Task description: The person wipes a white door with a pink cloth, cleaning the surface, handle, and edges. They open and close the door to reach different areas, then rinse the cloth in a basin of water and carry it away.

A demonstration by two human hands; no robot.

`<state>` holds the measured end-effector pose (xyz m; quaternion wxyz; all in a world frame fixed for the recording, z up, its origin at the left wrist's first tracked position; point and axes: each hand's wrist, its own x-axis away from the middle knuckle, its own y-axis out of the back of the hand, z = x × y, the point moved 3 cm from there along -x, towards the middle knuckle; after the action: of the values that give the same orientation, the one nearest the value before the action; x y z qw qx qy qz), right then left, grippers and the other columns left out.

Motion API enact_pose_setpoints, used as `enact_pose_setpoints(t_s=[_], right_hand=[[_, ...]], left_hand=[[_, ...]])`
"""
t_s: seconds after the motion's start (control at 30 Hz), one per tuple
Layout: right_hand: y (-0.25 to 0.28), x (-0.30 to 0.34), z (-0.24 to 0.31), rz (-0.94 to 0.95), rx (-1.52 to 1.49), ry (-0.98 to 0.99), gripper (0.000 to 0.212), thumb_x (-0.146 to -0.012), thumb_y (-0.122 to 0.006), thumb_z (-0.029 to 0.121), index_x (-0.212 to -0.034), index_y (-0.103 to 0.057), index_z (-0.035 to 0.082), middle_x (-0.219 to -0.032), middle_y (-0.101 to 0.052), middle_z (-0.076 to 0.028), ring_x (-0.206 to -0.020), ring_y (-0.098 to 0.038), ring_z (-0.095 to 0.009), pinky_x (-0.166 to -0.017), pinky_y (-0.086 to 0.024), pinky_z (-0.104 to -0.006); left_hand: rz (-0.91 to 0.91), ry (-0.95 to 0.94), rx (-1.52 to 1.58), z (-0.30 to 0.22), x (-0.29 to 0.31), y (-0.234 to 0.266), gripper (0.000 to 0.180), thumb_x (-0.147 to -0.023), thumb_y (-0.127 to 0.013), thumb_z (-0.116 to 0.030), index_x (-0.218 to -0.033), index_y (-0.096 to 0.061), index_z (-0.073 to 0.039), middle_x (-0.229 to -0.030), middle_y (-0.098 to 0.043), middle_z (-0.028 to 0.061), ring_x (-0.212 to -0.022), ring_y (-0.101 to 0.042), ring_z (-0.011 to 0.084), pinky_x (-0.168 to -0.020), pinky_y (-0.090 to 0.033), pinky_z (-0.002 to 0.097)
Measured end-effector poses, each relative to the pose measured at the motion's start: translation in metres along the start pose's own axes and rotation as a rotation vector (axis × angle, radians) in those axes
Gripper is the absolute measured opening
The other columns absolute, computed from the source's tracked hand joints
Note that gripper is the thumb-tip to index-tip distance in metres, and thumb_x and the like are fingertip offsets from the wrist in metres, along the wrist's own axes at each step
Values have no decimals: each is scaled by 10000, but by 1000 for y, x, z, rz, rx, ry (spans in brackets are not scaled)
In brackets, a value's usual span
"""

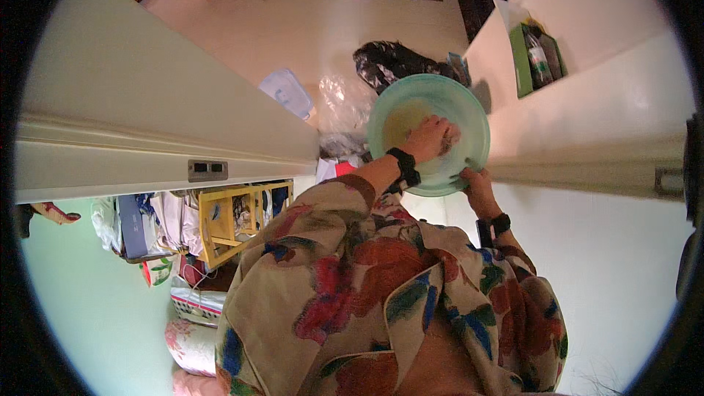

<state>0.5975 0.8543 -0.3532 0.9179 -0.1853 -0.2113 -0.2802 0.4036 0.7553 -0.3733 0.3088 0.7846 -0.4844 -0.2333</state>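
A pale green round basin (385, 106) is held out in front of me, its inside turned up. My right hand (479, 189) grips its rim at the near right, the thumb over the edge. My left hand (431, 139) reaches down into the basin, its fingers curled closed near the middle. A small pale, pinkish-grey patch shows by those fingertips; whether it is a held thing is too blurred to tell. A yellowish area lies on the basin's bottom left of the hand. Dark bands are on both wrists.
Behind the basin lie a black plastic bag (392, 62) and clear plastic bags (345, 103). A bluish-white lid-like piece (287, 93) leans by the left wall. At right a green box (539, 62) holds bottles. A yellow wooden frame (227, 224) and clutter stand at left, between doorway walls.
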Motion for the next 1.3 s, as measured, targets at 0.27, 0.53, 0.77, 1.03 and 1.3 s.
enact_pose_setpoints(t_s=[0.27,0.53,0.77,1.03,1.3], right_hand=[[56,-76,47,-112,264,195,221,-808,-678,92,-1003,-640,-6,-915,-667,-67,-828,-677,-218,-699,-576,-366],[55,-132,75,-307,-102,-6,193,-814,-680,96,-982,-627,16,-902,-621,-45,-753,-601,-180,-654,-519,-354],[10,-226,97,-350,-158,31,167,-860,-661,99,-1006,-639,21,-912,-626,-16,-817,-622,-149,-711,-521,-316],[-67,-371,168,-265,-306,-7,220,-821,-625,27,-1037,-655,-1,-897,-643,-56,-853,-633,-207,-732,-531,-355],[-184,-540,323,-8,784,563,233,-777,-775,85,-949,-618,77,-984,-632,-152,-874,-609,-388,-746,-511,-428]], left_hand=[[-42,78,-120,-26,-65,18,456,-743,-812,-282,-1136,-626,-144,-1164,-600,124,-1206,-512,390,-955,-458,565],[6,84,-96,12,-142,17,626,-732,-799,-334,-1218,-524,-51,-1230,-584,168,-1244,-495,411,-914,-454,609],[241,95,424,109,-234,75,464,-812,-749,-234,-1149,-489,-48,-972,-675,188,-1033,-651,389,-937,-476,541],[-63,-231,458,221,-359,263,374,-903,-661,-89,-1234,-495,-41,-949,-648,115,-928,-649,348,-817,-542,470],[-247,-463,-125,297,-469,472,205,-886,-658,-218,-1060,-695,-116,-1003,-651,118,-931,-628,379,-820,-543,473]])
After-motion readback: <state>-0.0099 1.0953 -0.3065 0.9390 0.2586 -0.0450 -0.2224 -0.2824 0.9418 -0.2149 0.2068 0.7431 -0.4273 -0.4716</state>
